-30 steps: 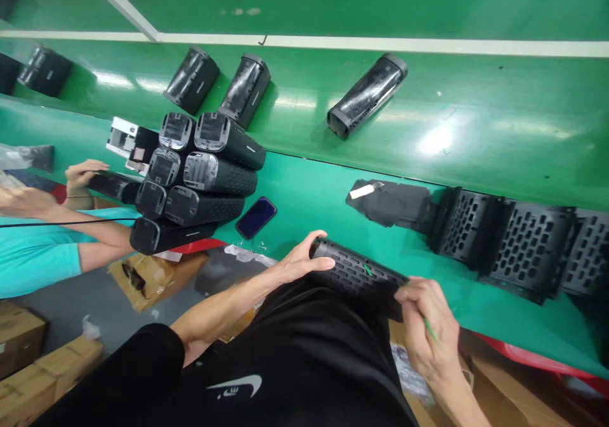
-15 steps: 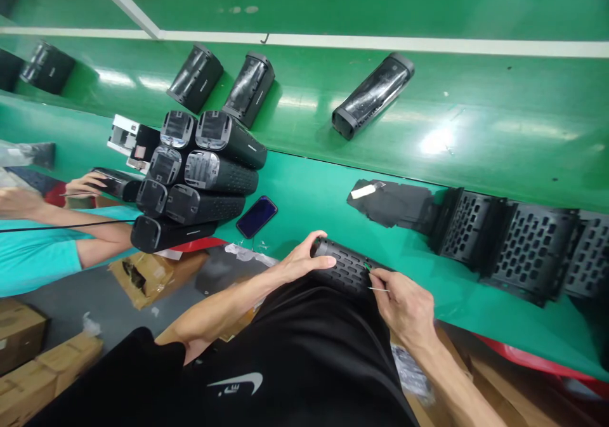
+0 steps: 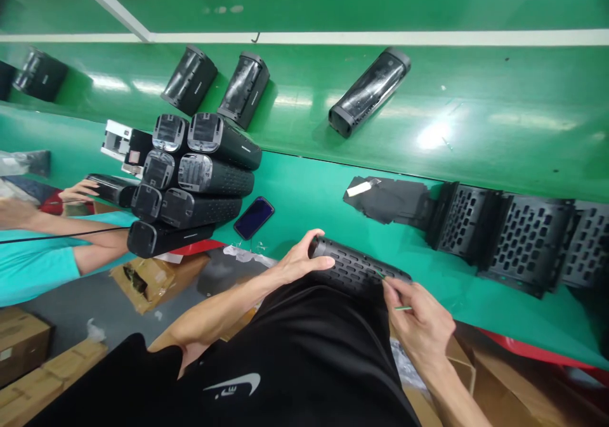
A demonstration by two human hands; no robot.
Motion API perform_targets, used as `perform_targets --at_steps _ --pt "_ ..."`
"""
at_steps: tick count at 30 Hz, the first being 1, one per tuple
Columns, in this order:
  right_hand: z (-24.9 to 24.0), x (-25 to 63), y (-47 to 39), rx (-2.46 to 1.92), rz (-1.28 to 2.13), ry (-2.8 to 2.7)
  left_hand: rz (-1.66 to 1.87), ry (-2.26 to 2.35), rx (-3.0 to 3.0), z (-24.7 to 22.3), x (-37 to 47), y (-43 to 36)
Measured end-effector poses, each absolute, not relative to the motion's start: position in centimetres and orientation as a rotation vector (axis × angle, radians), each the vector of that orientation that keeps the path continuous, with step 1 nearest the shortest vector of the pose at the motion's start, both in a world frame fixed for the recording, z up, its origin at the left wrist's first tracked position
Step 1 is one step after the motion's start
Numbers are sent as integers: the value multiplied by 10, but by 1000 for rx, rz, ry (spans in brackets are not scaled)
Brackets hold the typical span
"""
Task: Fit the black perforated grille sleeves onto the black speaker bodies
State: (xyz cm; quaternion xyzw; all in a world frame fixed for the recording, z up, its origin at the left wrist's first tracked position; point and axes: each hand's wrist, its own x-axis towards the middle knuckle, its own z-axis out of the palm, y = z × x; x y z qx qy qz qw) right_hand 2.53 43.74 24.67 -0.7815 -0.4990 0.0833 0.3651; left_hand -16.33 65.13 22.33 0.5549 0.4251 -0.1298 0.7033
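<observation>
My left hand (image 3: 307,259) is wrapped round the left end of a black slotted casing (image 3: 356,265), its thumb lying on top. The casing lies slantwise at the table's near edge, against the black shirt. At its right part my right hand (image 3: 419,316) is closed in a pinch. From these fingers sticks out a thin tool (image 3: 403,308) with a green end; its tip reaches the casing's slots. The tool's exact kind is too small to make out. Beyond the casing, a white-handled craft knife (image 3: 360,188) rests on dark thin sheets (image 3: 397,202).
Left of me stands a stack of black speaker-like units (image 3: 204,208), beside a phone (image 3: 254,217). More slotted panels (image 3: 528,240) stand at right. Similar units (image 3: 371,91) lie on the green belt (image 3: 476,97). A co-worker's hand (image 3: 78,192) holds a unit. Cardboard boxes (image 3: 157,278) sit below.
My right hand has moved rightward and slightly down along the casing, uncovering more of its right end. My left hand keeps its hold. The view has shifted slightly.
</observation>
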Motion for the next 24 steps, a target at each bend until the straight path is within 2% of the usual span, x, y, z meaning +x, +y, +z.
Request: perform_targets --at_steps 6,20,24 --pt "236 30 450 -1934 186 -1480 -289 958 1267 230 -161 651" --pt "231 34 452 -1982 213 -1496 -280 945 1270 226 -159 651" --pt "240 35 443 -2098 241 -1213 -280 952 1268 225 -161 651"
